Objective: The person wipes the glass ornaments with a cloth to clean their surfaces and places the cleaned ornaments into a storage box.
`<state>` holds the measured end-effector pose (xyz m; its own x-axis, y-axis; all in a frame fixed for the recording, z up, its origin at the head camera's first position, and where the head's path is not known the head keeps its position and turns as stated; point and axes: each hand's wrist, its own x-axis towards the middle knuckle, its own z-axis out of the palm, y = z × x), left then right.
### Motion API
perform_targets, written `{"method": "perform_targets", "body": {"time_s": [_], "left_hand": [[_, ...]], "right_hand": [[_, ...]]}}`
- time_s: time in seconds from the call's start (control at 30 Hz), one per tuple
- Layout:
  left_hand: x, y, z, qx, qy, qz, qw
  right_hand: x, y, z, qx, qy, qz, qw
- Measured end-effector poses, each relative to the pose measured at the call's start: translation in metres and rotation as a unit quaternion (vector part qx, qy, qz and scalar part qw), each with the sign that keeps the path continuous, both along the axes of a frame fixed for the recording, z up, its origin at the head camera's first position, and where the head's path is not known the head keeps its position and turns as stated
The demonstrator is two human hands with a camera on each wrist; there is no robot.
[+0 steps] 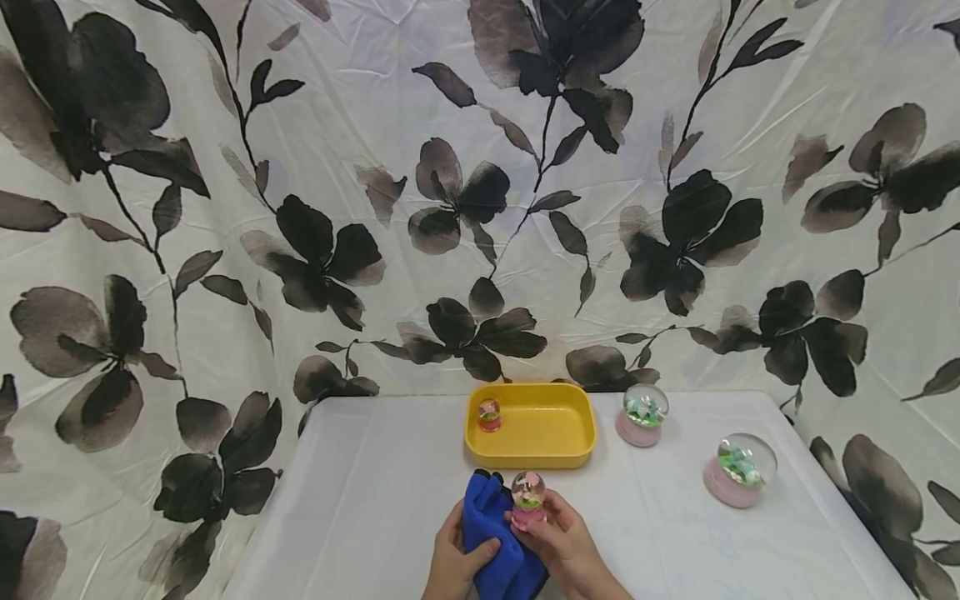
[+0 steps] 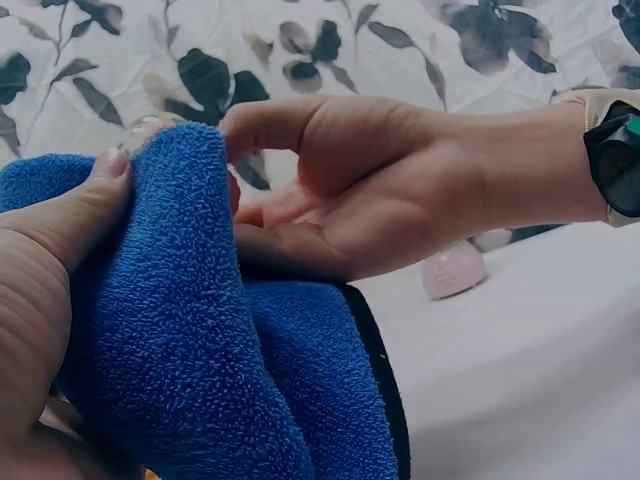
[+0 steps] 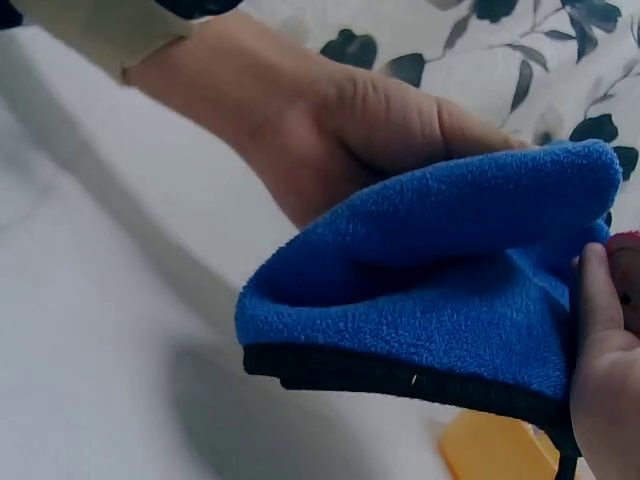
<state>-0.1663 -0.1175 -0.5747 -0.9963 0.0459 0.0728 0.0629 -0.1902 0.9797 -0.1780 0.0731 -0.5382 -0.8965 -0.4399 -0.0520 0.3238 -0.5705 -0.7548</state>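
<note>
Head view — left hand [image 1: 453, 557] grips fuzzy blue cloth [image 1: 486, 515]; right hand [image 1: 567, 543] pinches a clear, round, pink-based globe [image 1: 528, 497].

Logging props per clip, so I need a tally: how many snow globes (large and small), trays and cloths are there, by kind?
Large snow globes: 2
Small snow globes: 2
Yellow tray: 1
Blue cloth: 1
Total: 6

Blue cloth [image 1: 507, 552] (black-edged), folded; pink-based globe [image 1: 528, 498] upright beside.
</note>
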Motion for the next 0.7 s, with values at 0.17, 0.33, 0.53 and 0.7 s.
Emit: {"method": "perform_targets", "body": {"time_s": [0.17,0.33,0.53,0.7], "left_hand": [[0.0011,0.0004,-0.0011,0.009,-0.002,-0.010,0.9999],[0.0028,0.0007,-0.0010,0.001,-0.017,-0.017,0.9997],[0.0028,0.0015,-0.0017,0.006,-0.012,-0.021,0.9997],[0.0009,0.0045,0.0017,-0.003,-0.005,-0.027,0.9996]], "right_hand": [[-0.0002,0.0023,-0.0014,-0.028,-0.004,0.023,0.9993],[0.0007,0.0026,-0.0040,0.102,0.042,-0.036,0.9933],[-0.0006,0.0025,-0.0056,0.268,0.077,-0.127,0.9519],[-0.0041,0.0053,-0.0083,0.326,0.125,-0.130,0.9280]]}}
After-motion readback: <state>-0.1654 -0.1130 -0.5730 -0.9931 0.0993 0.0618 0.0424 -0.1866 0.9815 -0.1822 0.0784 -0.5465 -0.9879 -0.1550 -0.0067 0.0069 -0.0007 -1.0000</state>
